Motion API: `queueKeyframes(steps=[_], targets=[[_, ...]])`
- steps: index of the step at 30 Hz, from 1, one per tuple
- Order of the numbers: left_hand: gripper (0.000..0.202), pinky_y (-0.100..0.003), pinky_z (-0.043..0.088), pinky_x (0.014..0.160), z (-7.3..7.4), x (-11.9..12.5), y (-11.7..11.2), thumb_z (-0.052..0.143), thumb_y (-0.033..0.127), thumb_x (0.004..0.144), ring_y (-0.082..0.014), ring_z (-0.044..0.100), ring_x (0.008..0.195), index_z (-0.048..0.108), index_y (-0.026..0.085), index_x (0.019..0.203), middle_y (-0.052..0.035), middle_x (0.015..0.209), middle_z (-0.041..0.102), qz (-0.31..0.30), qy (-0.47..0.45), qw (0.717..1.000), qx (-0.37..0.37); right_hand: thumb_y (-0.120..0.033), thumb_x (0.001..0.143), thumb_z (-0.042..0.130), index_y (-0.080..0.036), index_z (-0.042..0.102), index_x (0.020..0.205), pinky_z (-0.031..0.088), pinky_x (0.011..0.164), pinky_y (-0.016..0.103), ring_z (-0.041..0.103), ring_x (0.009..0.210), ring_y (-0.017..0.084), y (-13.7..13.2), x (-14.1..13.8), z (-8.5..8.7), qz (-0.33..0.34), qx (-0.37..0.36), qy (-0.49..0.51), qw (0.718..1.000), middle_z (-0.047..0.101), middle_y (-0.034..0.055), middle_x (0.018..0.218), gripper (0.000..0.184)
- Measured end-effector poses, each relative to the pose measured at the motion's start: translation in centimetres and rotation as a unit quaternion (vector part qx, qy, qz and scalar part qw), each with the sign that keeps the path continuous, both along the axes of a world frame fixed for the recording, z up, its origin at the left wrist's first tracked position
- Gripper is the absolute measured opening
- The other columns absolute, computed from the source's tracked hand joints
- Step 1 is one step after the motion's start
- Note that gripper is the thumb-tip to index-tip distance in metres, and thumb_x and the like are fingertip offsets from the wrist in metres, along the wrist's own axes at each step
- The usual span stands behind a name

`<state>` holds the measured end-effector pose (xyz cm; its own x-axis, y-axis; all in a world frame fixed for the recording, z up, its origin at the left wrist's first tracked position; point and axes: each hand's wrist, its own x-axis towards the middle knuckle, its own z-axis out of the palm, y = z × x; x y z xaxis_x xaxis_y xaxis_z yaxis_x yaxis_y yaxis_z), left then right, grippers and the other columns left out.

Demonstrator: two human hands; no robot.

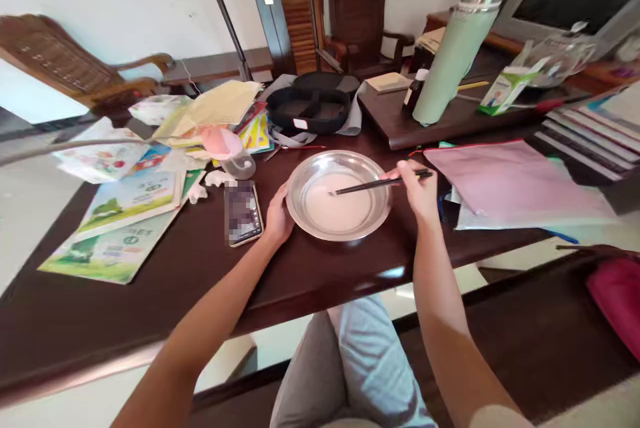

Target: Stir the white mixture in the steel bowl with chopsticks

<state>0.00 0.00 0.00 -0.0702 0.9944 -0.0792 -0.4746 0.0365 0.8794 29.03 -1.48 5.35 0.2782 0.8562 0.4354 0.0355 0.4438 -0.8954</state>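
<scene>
A round, shallow metal bowl (299,215) stands on the dark table, with a pale, whitish substance (345,209) spread over its bottom. My left hand (279,216) grips the bowl's left side at the rim; some of its fingers are hidden behind the wall. In my right hand (417,189) is a pair of black chopsticks (365,186), held slanting over the bowl's right rim. Their tips reach the pale substance near the middle of the bowl. Just left of my left hand lies a phone (243,213), its screen partly blurred.
Booklets (115,241), crumpled tissue (197,192) and a pink-topped cup (237,160) lie left. Behind the bowl is a black open case (310,111). A green thermos (457,55) stands on a raised board (390,128) at back right. A pink zip pouch (505,178) lies right.
</scene>
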Motion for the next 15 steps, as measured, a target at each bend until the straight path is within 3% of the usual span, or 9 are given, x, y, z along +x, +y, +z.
queueKeyframes(steps=[4, 8, 13, 15], targets=[[0.030, -0.042, 0.051, 0.106, -0.10, -0.18, 0.01, 0.072, 0.043, 0.077, -0.0301, 0.068, 0.118, 0.075, 0.021, 0.098, -0.0029, 0.106, 0.080, -0.005, 0.010, 1.000, 0.006, -0.067, 0.087, 0.067, -0.024, 0.065, 0.057, 0.059, 0.059, 0.032, 0.073, 0.057, 0.021, -0.06, 0.09, -0.16, 0.032, -0.018, -0.017, 0.999, 0.071, 0.0013, 0.054, 0.052], [0.033, -0.042, 0.051, 0.106, -0.07, -0.29, -0.02, 0.071, 0.042, 0.078, -0.0302, 0.067, 0.121, 0.075, 0.021, 0.103, -0.0034, 0.110, 0.079, -0.012, 0.009, 1.000, 0.008, -0.065, 0.084, 0.072, -0.024, 0.070, 0.067, 0.062, 0.072, 0.036, 0.077, 0.071, 0.022, -0.13, -0.31, -0.04, 0.102, -0.039, -0.077, 0.991, 0.077, 0.0024, 0.068, 0.045], [0.029, -0.043, 0.051, 0.107, -0.04, -0.28, -0.05, 0.070, 0.040, 0.078, -0.0306, 0.067, 0.122, 0.074, 0.021, 0.100, -0.0035, 0.110, 0.080, -0.008, 0.004, 1.000, 0.002, -0.064, 0.088, 0.068, -0.024, 0.064, 0.059, 0.055, 0.055, 0.030, 0.076, 0.064, 0.022, -0.05, -0.04, 0.02, 0.007, -0.008, -0.010, 1.000, 0.071, 0.0021, 0.056, 0.050], [0.029, -0.043, 0.051, 0.107, -0.04, -0.30, -0.05, 0.070, 0.040, 0.078, -0.0308, 0.067, 0.123, 0.074, 0.021, 0.101, -0.0037, 0.109, 0.080, -0.007, 0.004, 1.000, 0.003, -0.064, 0.088, 0.068, -0.023, 0.064, 0.057, 0.052, 0.051, 0.030, 0.074, 0.061, 0.022, -0.10, -0.10, 0.08, 0.024, -0.009, -0.001, 1.000, 0.069, 0.0021, 0.053, 0.051]])
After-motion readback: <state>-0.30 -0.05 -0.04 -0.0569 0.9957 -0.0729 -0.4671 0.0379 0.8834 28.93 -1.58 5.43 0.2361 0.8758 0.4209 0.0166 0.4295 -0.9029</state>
